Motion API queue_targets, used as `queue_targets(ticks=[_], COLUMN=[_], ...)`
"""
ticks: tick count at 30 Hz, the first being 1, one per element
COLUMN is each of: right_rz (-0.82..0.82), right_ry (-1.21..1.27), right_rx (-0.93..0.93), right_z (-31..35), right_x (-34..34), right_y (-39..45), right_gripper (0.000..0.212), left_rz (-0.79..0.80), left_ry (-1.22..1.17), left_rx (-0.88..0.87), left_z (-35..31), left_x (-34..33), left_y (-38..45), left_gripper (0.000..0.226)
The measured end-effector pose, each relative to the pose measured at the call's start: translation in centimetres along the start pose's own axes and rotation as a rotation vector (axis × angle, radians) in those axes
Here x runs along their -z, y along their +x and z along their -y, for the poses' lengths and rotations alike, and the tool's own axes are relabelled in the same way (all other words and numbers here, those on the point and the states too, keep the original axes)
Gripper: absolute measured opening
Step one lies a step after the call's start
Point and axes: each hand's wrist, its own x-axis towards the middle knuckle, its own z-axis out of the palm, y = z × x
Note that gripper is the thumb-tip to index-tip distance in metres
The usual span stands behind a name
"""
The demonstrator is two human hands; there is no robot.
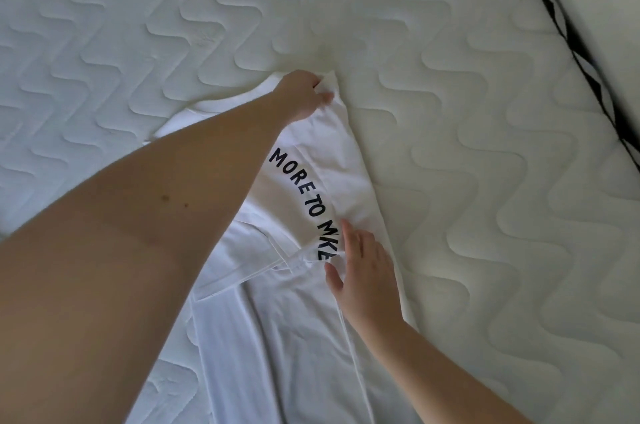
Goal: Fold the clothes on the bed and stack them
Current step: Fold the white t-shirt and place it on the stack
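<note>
A white shirt (pixel 304 319) printed with dark letters lies on the quilted white bed (pixel 450 112), partly folded, one side turned over along its length; the left hand (pixel 301 94) reaches across to the shirt's far corner, its fingers (pixel 323 98) curled and pinching a bunch of the cloth there; the right hand (pixel 363 271) rests flat on the shirt just beside the last letters, fingers straight and slightly spread, pressing the folded edge; a black-patterned mattress border (pixel 568 39) runs beyond the shirt.
</note>
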Motion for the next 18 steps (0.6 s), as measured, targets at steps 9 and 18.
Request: queue_targets(ticks=[9,18], right_rz=[-0.098,-0.203], right_ry=[-0.248,-0.27], right_rx=[0.151,0.166], right_z=[-0.9,0.1], right_x=[-1.7,-2.8], right_y=[-2.2,-3.1], right_gripper=[0.075,0.072], left_rz=[-0.112,0.139], left_ry=[-0.029,0.248], left_rx=[0.024,0.094], left_z=[1.0,3.0], left_x=[0.2,1.7], left_y=[0.6,-2.3], left_gripper=[0.034,0.078])
